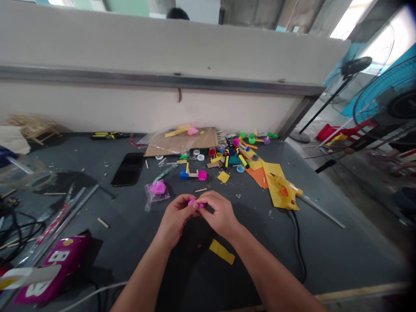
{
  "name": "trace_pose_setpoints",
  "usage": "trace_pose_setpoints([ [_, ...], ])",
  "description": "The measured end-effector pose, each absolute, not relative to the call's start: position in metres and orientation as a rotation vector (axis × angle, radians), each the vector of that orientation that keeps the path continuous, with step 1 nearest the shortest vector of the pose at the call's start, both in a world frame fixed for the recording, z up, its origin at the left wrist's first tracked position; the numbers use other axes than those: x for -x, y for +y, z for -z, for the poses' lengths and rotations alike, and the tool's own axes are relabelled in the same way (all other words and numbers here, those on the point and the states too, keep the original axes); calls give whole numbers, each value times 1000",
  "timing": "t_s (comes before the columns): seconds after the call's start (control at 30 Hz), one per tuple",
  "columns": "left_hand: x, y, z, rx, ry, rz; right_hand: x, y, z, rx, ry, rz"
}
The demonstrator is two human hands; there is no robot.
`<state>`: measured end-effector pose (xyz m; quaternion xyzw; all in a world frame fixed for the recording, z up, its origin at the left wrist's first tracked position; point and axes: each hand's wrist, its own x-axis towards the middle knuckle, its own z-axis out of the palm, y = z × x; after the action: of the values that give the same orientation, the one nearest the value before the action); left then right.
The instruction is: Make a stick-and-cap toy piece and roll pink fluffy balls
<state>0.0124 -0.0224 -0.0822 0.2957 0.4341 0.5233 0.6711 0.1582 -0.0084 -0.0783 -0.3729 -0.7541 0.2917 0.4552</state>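
My left hand (175, 218) and my right hand (221, 213) meet above the dark tabletop, fingers pinched round purple plastic pieces. One purple bottle cap (191, 202) shows at the left thumb; a second purple cap (202, 205) is between the right fingers. Whether the two touch is hard to see, since fingers cover parts of them. Just beyond stands a small assembly (193, 175) of blue and pink caps with wooden sticks. A yellow strip (222, 251) lies under my right wrist. Left of my hands rests a plastic bag (157, 190) with something pink in it.
At the right, a yellow glue gun (287, 186) lies on yellow paper, its black cord running forward. A black phone (127, 169) is back left. Loose caps, pliers (231, 149) and cardboard (182, 143) lie along the partition. A magenta case (58, 266) and clear rods occupy the left.
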Motion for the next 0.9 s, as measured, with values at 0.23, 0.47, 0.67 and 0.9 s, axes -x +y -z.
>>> trace_pose_setpoints([
  [0.23,-10,-23,79,-725,1110,-1220,-161,-5,78,953,-1839,-805],
  [0.47,-10,-24,77,-610,959,-1164,-159,-6,78,959,-1803,-717],
  [0.67,-13,-22,80,-671,1001,-1180,-160,-9,74,949,-1896,-708],
  [0.9,-8,-23,83,-608,949,-1080,-163,-7,80,971,-1941,-694],
])
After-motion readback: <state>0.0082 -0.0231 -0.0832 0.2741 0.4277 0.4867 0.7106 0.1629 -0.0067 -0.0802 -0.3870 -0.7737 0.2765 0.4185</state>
